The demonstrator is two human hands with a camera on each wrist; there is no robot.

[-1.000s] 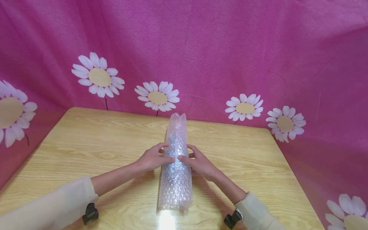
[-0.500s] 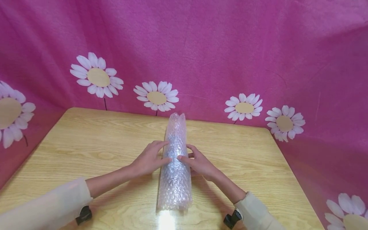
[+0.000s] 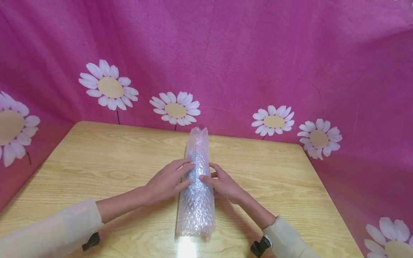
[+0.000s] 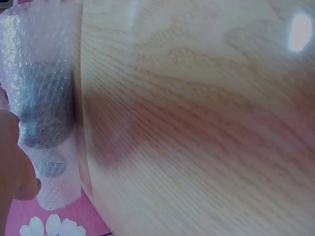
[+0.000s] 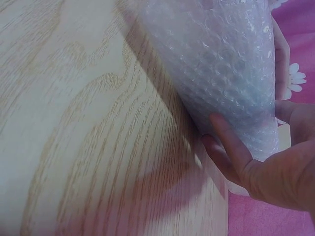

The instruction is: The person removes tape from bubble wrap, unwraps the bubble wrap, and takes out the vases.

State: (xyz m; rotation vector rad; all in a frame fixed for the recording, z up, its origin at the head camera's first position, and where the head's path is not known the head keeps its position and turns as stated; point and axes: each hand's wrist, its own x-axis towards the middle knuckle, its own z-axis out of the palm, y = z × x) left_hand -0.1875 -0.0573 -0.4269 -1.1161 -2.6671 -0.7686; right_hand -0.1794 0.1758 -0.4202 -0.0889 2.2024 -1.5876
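Observation:
A long bubble wrap roll (image 3: 197, 204) lies on the table, pointing away from me. Through its clear layers a dark, bluish-grey object (image 4: 47, 103) shows in the left wrist view; its kind is blurred by the bubbles. My left hand (image 3: 164, 181) rests on the roll's left side, its fingers extended onto the top and the thumb nearer me. On the opposite side my right hand (image 3: 226, 184) holds the roll, thumb on top and fingers along the flank. The right wrist view shows those fingers (image 5: 231, 142) against the wrap, low by the table.
A wood-grain table (image 3: 271, 179) with rounded far corners lies under everything. Behind it and at both sides hangs a pink cloth (image 3: 226, 53) printed with white daisies. The far end of the roll reaches close to the table's back edge. Light glares near the front.
My left hand has eased its thumb back towards the roll's left side, and its fingers have come up over the top. The right hand and the roll stay in place.

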